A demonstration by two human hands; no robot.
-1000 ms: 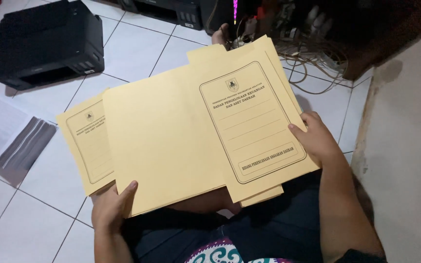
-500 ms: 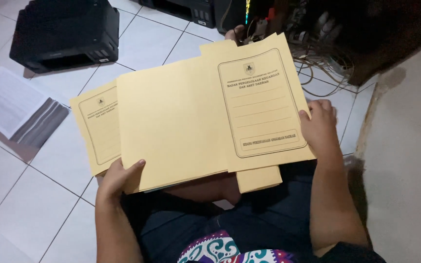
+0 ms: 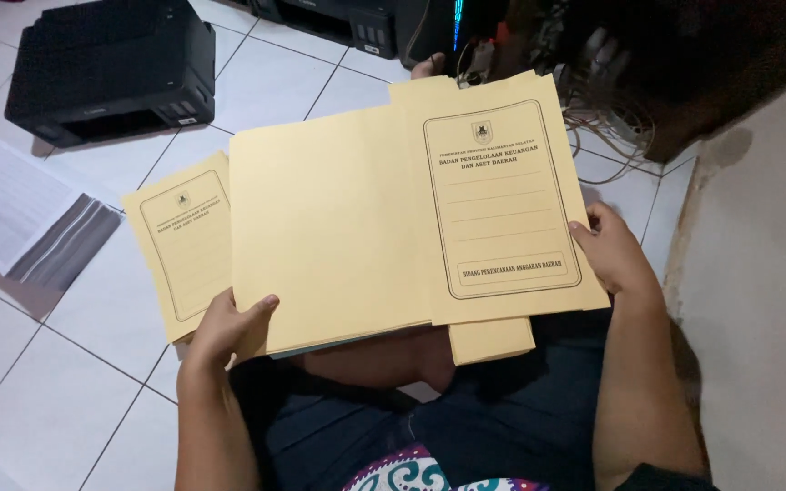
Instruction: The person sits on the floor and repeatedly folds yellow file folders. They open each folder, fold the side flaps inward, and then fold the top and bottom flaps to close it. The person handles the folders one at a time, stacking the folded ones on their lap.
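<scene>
- White tiled floor (image 3: 93, 309), with a black printer (image 3: 111, 68) and a paper stack (image 3: 20, 218) at left.
- An opened yellow folder (image 3: 402, 218) lies over the lap; since a moment ago it sits flatter and squarer to the view.
- Left hand (image 3: 229, 327) pinches its lower edge, thumb on top.
- Right hand (image 3: 616, 255) grips its right edge; the fingers underneath are probably curled.
- A second folder (image 3: 184, 245) peeks out at left.

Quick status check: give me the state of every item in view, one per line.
Open yellow folder: spread flat, held at both edges.
Left hand: gripping the folder's lower left edge.
Right hand: holding the folder's right edge.
Second yellow folder: closed, partly underneath.
Black printer: lid shut, on the floor.
Paper stack: lying flat on the floor.
</scene>
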